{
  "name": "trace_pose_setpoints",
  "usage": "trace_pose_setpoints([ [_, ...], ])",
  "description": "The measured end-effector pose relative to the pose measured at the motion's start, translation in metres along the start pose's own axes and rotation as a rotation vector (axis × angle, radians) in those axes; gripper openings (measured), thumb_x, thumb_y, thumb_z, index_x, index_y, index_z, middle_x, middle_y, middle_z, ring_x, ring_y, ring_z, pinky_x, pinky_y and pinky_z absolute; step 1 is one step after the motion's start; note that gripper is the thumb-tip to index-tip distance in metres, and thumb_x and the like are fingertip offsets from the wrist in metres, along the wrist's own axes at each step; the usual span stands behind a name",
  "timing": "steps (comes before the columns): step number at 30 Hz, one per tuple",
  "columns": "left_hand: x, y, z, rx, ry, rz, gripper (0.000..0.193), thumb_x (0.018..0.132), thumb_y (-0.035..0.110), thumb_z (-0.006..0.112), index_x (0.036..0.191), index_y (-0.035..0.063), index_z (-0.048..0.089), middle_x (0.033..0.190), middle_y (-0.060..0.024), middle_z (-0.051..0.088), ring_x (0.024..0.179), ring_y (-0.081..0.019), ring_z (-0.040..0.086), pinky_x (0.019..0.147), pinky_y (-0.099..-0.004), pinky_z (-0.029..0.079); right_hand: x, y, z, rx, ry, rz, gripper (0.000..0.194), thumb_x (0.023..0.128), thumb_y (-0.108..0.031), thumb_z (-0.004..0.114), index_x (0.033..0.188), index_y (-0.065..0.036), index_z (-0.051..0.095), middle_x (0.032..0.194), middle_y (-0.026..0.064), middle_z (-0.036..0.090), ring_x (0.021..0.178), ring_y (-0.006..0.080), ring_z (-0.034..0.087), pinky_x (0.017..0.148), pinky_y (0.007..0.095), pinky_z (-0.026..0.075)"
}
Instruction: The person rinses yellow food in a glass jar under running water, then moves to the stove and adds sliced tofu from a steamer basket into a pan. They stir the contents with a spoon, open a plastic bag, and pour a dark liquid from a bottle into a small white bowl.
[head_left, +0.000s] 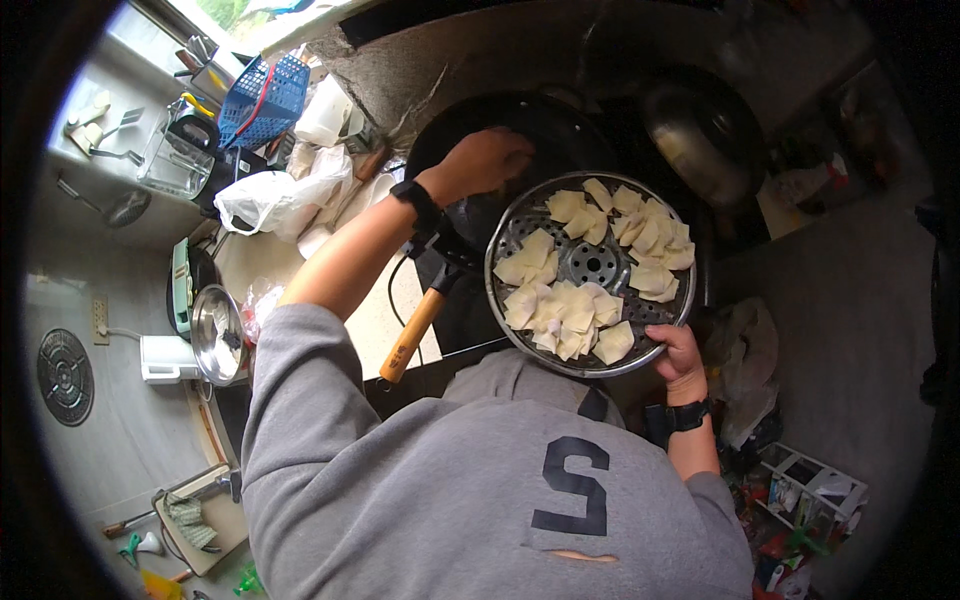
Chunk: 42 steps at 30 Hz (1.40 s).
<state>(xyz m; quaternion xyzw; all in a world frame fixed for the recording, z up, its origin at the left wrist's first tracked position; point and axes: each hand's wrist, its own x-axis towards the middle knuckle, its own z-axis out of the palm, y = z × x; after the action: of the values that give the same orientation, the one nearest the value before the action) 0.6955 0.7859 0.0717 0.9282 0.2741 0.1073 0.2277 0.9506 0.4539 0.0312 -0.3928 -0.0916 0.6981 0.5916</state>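
My right hand (677, 356) grips the near right rim of a round, perforated metal steamer tray (496, 300), thumb on top. Pale, thin dough wrapper pieces (574, 319) lie in clumps on the tray, with more pieces (652, 236) on its far right side. The tray is held in front of my body, overlapping the near right edge of a dark wok (442, 139). My left hand (491, 165) reaches over the wok, fingers pointing down into shadow. What its fingertips touch or hold is hidden. The wok's wooden handle (412, 334) points toward me.
A metal pan or lid (705, 142) stands right of the wok. On the left counter are a white plastic bag (285, 195), a blue plastic basket (262, 101), a blender jug (176, 161) and a steel bowl (217, 334). A white rack (814, 480) stands low at right.
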Motion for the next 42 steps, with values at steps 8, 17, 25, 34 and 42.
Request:
trace_pose_setpoints([
  [8,-0.024,0.114,0.020,0.117,-0.025,-0.032,0.087,0.074,0.056,0.077,0.136,0.0052,0.044,0.118,-0.0204,0.054,0.108,-0.0379,0.057,0.089,-0.0450,0.050,0.009,-0.005,-0.006,-0.014,-0.127,0.091,0.054,0.080,0.006,0.053,0.134,0.008,0.048,0.126,0.0203,0.062,0.112,0.0332,0.063,0.101,0.0444,0.050],
  [17,-0.022,0.096,0.027,0.079,-0.021,-0.007,0.062,0.086,0.024,0.069,0.141,0.0151,0.043,0.121,-0.0189,0.053,0.111,-0.0379,0.056,0.088,-0.0456,0.050,0.019,-0.016,-0.001,-0.051,-0.194,0.163,0.056,0.078,0.006,0.054,0.134,0.007,0.049,0.125,0.0201,0.062,0.111,0.0322,0.064,0.100,0.0427,0.050],
  [25,-0.013,0.055,0.031,-0.097,0.112,0.111,0.035,0.081,0.013,0.066,0.116,0.0073,0.066,0.106,-0.0176,0.064,0.098,-0.0352,0.063,0.082,-0.0412,0.052,0.013,-0.013,-0.005,-0.077,-0.111,0.069,0.050,0.079,0.007,0.055,0.128,0.007,0.054,0.121,0.0186,0.065,0.107,0.0302,0.066,0.095,0.0408,0.053],
  [34,0.001,-0.010,0.024,-0.086,-0.053,-0.319,0.028,0.086,0.011,0.060,0.113,0.0067,0.070,0.105,-0.0161,0.069,0.099,-0.0332,0.065,0.084,-0.0408,0.052,0.009,-0.007,-0.010,-0.058,-0.057,0.065,0.051,0.079,0.007,0.056,0.129,0.005,0.054,0.119,0.0168,0.066,0.106,0.0303,0.066,0.095,0.0409,0.053],
  [42,-0.010,-0.075,0.045,0.232,-0.164,-0.287,0.031,0.079,0.012,0.063,0.109,0.0129,0.072,0.103,-0.0167,0.069,0.099,-0.0358,0.064,0.084,-0.0447,0.052,-0.001,-0.004,-0.002,-0.044,0.004,0.030,0.057,0.076,0.006,0.056,0.133,0.005,0.051,0.124,0.0175,0.063,0.111,0.0311,0.064,0.099,0.0409,0.050],
])
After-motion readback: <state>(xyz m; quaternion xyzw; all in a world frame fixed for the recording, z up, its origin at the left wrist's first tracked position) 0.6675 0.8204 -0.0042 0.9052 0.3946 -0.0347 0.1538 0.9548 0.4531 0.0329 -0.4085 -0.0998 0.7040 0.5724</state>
